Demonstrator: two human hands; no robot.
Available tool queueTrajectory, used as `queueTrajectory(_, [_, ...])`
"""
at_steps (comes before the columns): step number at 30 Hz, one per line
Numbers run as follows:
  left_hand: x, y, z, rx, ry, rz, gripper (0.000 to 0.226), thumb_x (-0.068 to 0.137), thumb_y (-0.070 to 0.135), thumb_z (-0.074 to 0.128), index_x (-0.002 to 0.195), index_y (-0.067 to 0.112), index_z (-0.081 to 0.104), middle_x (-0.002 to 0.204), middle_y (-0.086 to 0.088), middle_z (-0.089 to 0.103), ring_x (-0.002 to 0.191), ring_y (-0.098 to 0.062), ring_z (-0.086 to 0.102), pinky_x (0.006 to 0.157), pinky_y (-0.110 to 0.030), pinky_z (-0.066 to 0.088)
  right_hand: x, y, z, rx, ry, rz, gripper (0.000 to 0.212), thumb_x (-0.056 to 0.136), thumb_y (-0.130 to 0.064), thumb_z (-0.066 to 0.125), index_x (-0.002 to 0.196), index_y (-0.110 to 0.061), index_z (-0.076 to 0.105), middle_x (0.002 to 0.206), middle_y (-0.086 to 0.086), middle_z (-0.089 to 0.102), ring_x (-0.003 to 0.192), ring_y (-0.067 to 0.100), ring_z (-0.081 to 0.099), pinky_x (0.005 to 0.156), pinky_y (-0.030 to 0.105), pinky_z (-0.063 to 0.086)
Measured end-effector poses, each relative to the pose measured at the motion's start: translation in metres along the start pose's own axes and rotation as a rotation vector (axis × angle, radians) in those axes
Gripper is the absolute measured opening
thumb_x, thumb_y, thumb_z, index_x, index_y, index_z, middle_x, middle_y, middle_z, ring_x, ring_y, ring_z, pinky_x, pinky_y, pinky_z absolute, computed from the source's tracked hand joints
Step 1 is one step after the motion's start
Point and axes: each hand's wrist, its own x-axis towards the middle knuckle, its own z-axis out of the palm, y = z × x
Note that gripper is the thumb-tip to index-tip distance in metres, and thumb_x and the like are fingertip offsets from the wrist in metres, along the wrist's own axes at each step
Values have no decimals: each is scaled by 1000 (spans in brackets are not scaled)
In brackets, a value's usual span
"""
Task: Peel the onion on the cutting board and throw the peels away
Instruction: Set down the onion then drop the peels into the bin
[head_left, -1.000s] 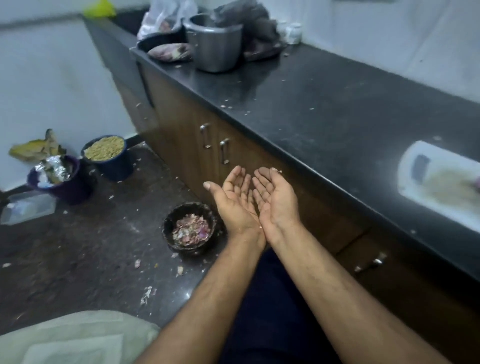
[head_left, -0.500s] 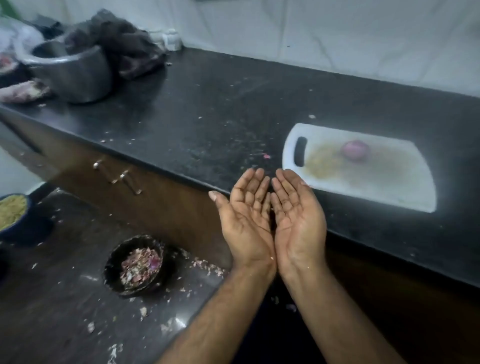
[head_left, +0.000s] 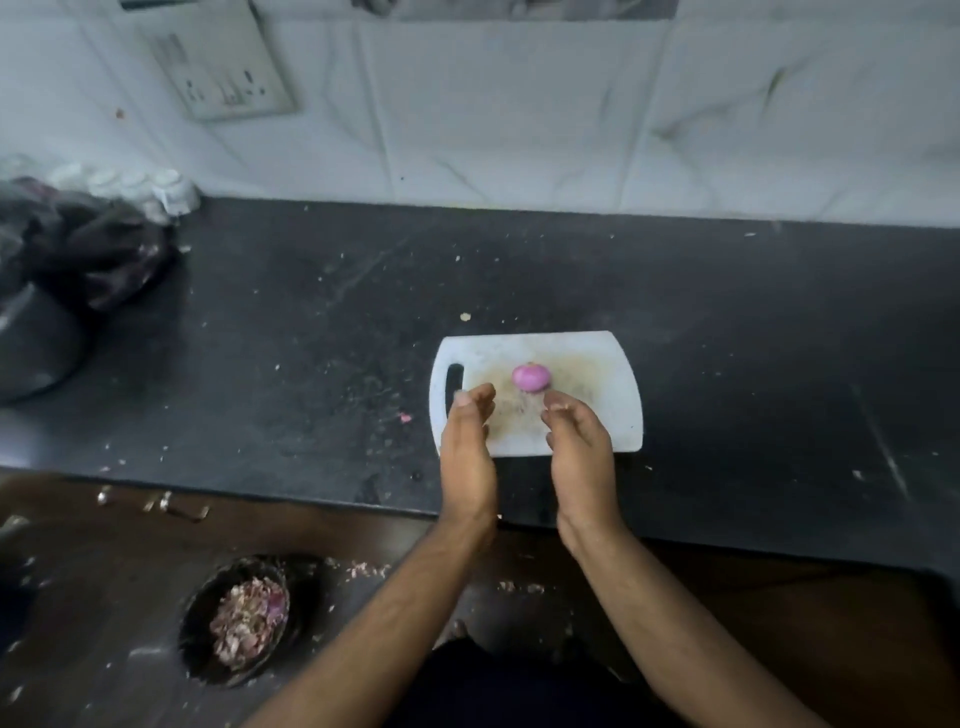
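A small purple onion (head_left: 531, 376) lies in the middle of the white cutting board (head_left: 597, 364) on the black counter. My left hand (head_left: 467, 447) hovers over the board's near left part, fingers curled and apart, holding nothing. My right hand (head_left: 576, 447) is just in front of the onion, fingertips a short way from it, also holding nothing. On the floor at the lower left stands a dark bowl (head_left: 197, 618) filled with onion peels (head_left: 247, 618).
A steel pot (head_left: 31, 343) and a dark bag (head_left: 88, 244) sit at the counter's left end, with small white containers (head_left: 166, 192) behind them. A wall socket panel (head_left: 223, 67) is above. Peel scraps dot the counter and the floor. Cabinet handles (head_left: 171, 506) show below the counter edge.
The view swung from the floor bowl to the counter. Both hands turned from palms-up and pressed together to apart, and reached over the cutting board toward the onion.
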Motion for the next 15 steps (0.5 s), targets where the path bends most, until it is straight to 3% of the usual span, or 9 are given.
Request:
queueTrajectory(3, [27, -8, -2, 307, -81, 61, 27, 104, 30, 55, 129, 22, 63, 126, 12, 67, 117, -5, 63, 108, -37, 50, 26, 5, -9, -323, -43, -125, 25, 102, -18, 53, 122, -29, 65, 126, -13, 67, 121, 8, 61, 105, 30, 49])
queueTrajectory(8, [66, -20, -1, 717, -227, 190, 54, 94, 8, 63, 145, 16, 47, 143, 2, 55, 130, -10, 51, 114, -31, 41, 73, 22, -19, -804, -77, -234, 50, 99, -16, 61, 146, -13, 48, 145, 6, 51, 128, 24, 57, 105, 31, 45])
queueTrajectory(11, [87, -25, 4, 781, -270, 150, 65, 91, 7, 68, 151, 13, 42, 147, -4, 53, 130, -19, 54, 113, -36, 44, 96, 25, -16, -931, -143, -262, 60, 97, -14, 63, 152, -13, 40, 152, 6, 43, 136, 26, 50, 113, 36, 42])
queueTrajectory(15, [108, -29, 11, 810, -303, 124, 53, 92, 5, 70, 142, 9, 54, 136, -5, 61, 112, -17, 64, 98, -21, 46, 120, 27, -10, -970, -253, -343, 62, 95, -4, 62, 152, -16, 44, 145, 7, 49, 135, 25, 48, 117, 36, 37])
